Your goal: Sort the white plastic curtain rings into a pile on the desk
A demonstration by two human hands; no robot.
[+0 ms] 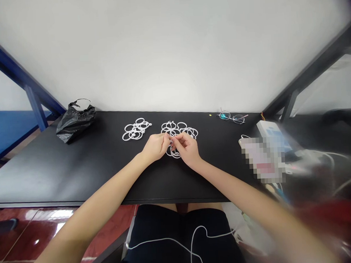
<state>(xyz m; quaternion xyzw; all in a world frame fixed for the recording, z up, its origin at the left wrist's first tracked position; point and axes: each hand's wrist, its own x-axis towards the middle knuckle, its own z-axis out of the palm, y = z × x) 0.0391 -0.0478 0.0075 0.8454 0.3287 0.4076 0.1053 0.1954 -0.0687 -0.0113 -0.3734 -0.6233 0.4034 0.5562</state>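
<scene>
My left hand (158, 146) and my right hand (189, 149) meet over the black table, both closed with the fingertips pinched together. Between them is a small pale part that looks like a piece of a white ring (171, 141); the fingers cover most of it. Thin white rings with small knobs lie in a loose pile (181, 125) behind and under my hands, partly hidden by them. To the left of my left hand, a second group of white rings (134, 131) lies overlapping on the table.
A crumpled black plastic bag (76, 122) sits at the table's back left. Eyeglasses (232, 117) lie near the wall at right. A phone (261, 158), a white box (273, 135) and cables (324, 154) take up the right side. A white cord (165, 239) crosses my lap.
</scene>
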